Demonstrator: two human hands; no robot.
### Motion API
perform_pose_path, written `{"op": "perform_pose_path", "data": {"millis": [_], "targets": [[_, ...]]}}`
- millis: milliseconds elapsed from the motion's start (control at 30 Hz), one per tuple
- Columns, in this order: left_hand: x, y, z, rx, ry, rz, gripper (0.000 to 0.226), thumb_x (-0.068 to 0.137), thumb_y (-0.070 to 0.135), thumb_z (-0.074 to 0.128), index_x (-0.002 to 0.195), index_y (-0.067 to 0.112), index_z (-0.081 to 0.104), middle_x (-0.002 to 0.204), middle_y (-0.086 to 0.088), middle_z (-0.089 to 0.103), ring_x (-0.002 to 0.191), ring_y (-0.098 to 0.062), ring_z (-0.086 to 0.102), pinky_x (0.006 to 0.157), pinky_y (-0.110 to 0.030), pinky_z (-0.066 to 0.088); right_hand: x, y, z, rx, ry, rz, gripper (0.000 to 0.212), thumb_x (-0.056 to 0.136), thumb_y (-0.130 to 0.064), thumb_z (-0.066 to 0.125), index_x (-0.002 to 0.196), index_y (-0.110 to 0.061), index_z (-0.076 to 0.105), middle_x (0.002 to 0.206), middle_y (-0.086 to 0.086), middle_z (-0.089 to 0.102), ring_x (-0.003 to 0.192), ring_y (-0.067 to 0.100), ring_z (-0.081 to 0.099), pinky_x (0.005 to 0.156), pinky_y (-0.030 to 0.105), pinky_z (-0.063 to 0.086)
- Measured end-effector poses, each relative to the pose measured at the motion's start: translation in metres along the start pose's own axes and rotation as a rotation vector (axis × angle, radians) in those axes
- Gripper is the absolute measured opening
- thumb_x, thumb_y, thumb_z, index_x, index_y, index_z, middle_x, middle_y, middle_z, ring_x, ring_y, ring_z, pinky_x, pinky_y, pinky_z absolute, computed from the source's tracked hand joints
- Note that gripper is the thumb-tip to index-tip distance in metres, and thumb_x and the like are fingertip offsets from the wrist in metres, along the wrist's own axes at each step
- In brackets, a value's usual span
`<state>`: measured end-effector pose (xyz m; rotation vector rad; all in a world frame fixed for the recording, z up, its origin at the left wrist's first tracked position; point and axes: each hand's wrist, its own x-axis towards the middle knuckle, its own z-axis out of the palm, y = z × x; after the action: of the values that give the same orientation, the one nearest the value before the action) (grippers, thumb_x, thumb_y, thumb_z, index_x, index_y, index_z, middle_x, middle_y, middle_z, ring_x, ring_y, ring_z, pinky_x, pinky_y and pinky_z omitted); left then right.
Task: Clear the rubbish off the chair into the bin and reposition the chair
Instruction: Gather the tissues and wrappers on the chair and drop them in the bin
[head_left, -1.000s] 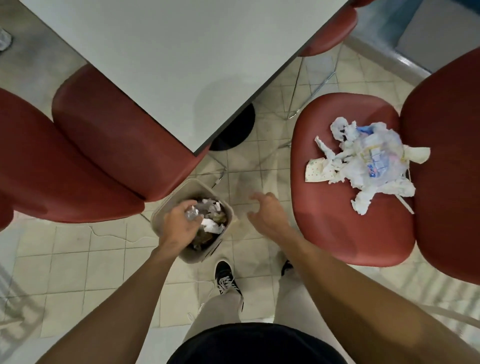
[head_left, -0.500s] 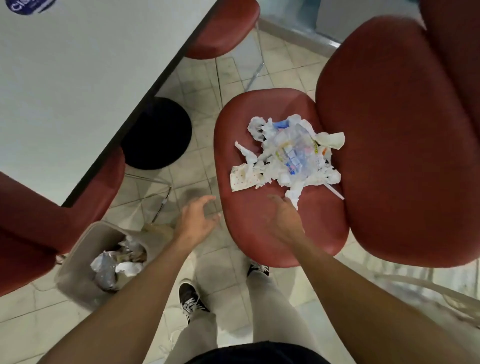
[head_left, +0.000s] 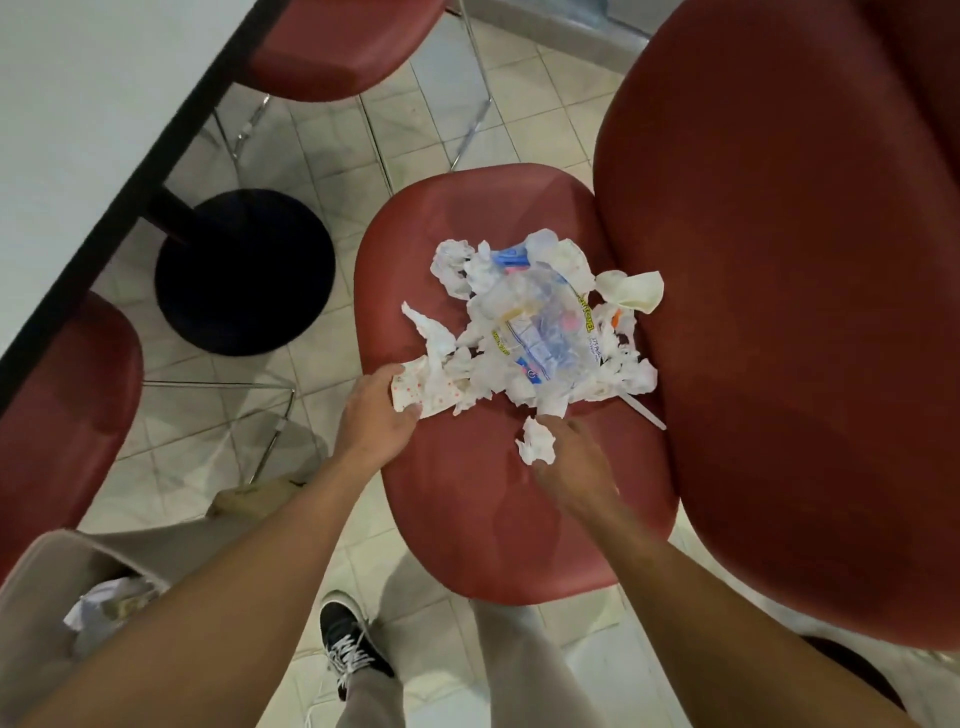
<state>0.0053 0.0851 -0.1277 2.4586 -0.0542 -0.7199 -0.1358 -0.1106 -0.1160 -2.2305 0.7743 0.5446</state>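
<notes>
While both arms reach over the red chair (head_left: 467, 519), the left hand (head_left: 376, 413) pinches the near-left edge of a dotted paper napkin (head_left: 426, 392) between thumb and fingers. The right hand (head_left: 574, 462) has its fingers curled loosely, touching a small crumpled tissue (head_left: 536, 441) just in front of the main heap of rubbish (head_left: 535, 322), which lies mid-seat against the backrest. The bin (head_left: 47, 587) stands on the tiled floor at lower left, with paper inside it.

It looks like a canteen or café: matching red moulded chairs (head_left: 498, 493) with chrome legs around a white pedestal-base surface (head_left: 88, 119), on a tiled floor (head_left: 322, 135).
</notes>
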Motion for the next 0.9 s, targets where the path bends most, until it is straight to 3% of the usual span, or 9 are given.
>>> {"op": "perform_pose_path", "data": {"millis": [133, 233, 367, 467, 600, 667, 767, 900], "targets": [[0.031, -0.004, 0.016, -0.002, 0.028, -0.12, 0.062, 0.082, 0.015, 0.067, 0.138, 0.024, 0.042, 0.133, -0.011, 0.046, 0.123, -0.028, 0.047, 0.105, -0.036, 0.04, 0.021, 0.015, 0.015, -0.012, -0.041, -0.005, 0.041, 0.093, -0.027, 0.055, 0.133, -0.025, 0.048, 0.126, 0.008, 0.045, 0.109, 0.025, 0.053, 0.08, 0.028, 0.042], [0.043, -0.009, 0.028, 0.023, -0.001, -0.13, 0.064, 0.083, 0.011, 0.067, 0.14, 0.026, 0.041, 0.133, -0.013, 0.043, 0.125, -0.028, 0.043, 0.105, -0.033, 0.034, 0.033, 0.023, 0.028, -0.001, -0.099, 0.04, 0.048, 0.095, -0.03, 0.053, 0.141, -0.029, 0.041, 0.139, 0.009, 0.035, 0.119, 0.027, 0.051, 0.09, 0.029, 0.041], [0.047, -0.02, 0.043, -0.004, -0.037, -0.113, 0.062, 0.083, 0.009, 0.068, 0.138, 0.027, 0.046, 0.13, -0.012, 0.046, 0.124, -0.027, 0.043, 0.105, -0.03, 0.032, 0.04, 0.032, 0.043, 0.007, -0.124, 0.086, 0.052, 0.091, -0.012, 0.053, 0.139, -0.029, 0.043, 0.137, 0.009, 0.034, 0.117, 0.029, 0.052, 0.097, 0.036, 0.045], [0.044, -0.022, 0.05, -0.03, -0.005, -0.129, 0.059, 0.083, 0.007, 0.068, 0.135, 0.028, 0.049, 0.125, -0.011, 0.049, 0.122, -0.026, 0.044, 0.104, -0.029, 0.032, 0.041, 0.037, 0.051, 0.017, -0.095, 0.074, 0.051, 0.088, -0.005, 0.052, 0.135, -0.026, 0.047, 0.13, 0.007, 0.042, 0.112, 0.026, 0.054, 0.09, 0.029, 0.044], [0.042, -0.026, 0.059, -0.085, 0.03, -0.135, 0.056, 0.079, 0.003, 0.066, 0.127, 0.028, 0.053, 0.109, -0.008, 0.058, 0.103, -0.025, 0.055, 0.092, -0.03, 0.043, 0.044, 0.035, 0.055, -0.014, -0.03, 0.031, 0.023, 0.092, -0.014, 0.053, 0.115, -0.016, 0.056, 0.107, 0.004, 0.054, 0.094, 0.025, 0.055, 0.073, 0.031, 0.04], [0.037, -0.028, 0.06, -0.146, 0.026, -0.164, 0.048, 0.08, -0.001, 0.062, 0.12, 0.026, 0.058, 0.095, -0.004, 0.06, 0.086, -0.017, 0.056, 0.075, -0.02, 0.044, 0.046, 0.033, 0.057, 0.011, -0.025, 0.023, 0.017, 0.089, -0.013, 0.054, 0.105, -0.015, 0.058, 0.098, 0.004, 0.059, 0.088, 0.024, 0.056, 0.07, 0.034, 0.044], [0.027, -0.035, 0.06, -0.185, 0.043, -0.2, 0.043, 0.083, -0.001, 0.057, 0.115, 0.027, 0.062, 0.083, -0.002, 0.059, 0.069, -0.009, 0.052, 0.054, -0.01, 0.036, 0.041, 0.03, 0.058, 0.05, -0.043, 0.045, 0.028, 0.084, -0.006, 0.056, 0.107, -0.02, 0.06, 0.098, 0.001, 0.063, 0.088, 0.022, 0.059, 0.073, 0.034, 0.049], [0.012, -0.04, 0.053, -0.196, 0.037, -0.204, 0.04, 0.085, 0.0, 0.054, 0.108, 0.032, 0.06, 0.072, -0.003, 0.056, 0.063, -0.01, 0.052, 0.052, -0.016, 0.038, 0.027, 0.024, 0.054, 0.091, -0.079, 0.062, 0.043, 0.082, -0.002, 0.056, 0.118, -0.026, 0.058, 0.11, -0.005, 0.06, 0.098, 0.018, 0.058, 0.08, 0.029, 0.047]]}}
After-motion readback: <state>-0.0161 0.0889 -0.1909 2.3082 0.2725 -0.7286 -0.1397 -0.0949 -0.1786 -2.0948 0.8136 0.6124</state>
